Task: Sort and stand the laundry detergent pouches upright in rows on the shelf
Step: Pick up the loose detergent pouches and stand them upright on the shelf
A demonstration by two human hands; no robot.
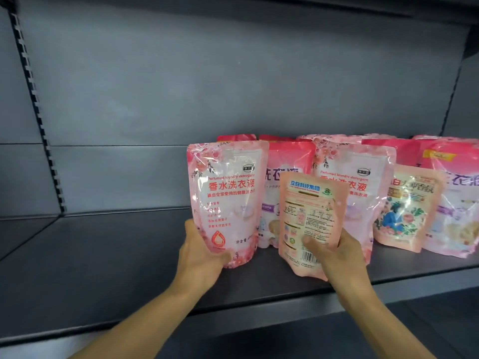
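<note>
My left hand [199,257] grips the lower left edge of a tall pink rose-print detergent pouch [228,200], held upright at the left end of the group. My right hand [334,252] holds a smaller peach pouch [308,218] by its lower right side, back label and barcode facing me, tilted slightly. Behind it stands a second rose-print pouch [363,182]. A pink pouch with purple banding [282,164] stands between the two rose ones. To the right stand a small floral peach pouch [407,208] and a large pink pouch [456,200].
The dark grey metal shelf [116,255] stretches bare to the left of the pouches. More pink pouches [236,138] stand in a back row against the rear panel. A slotted upright [39,112] runs down the left side. The shelf's front lip [233,304] lies below my wrists.
</note>
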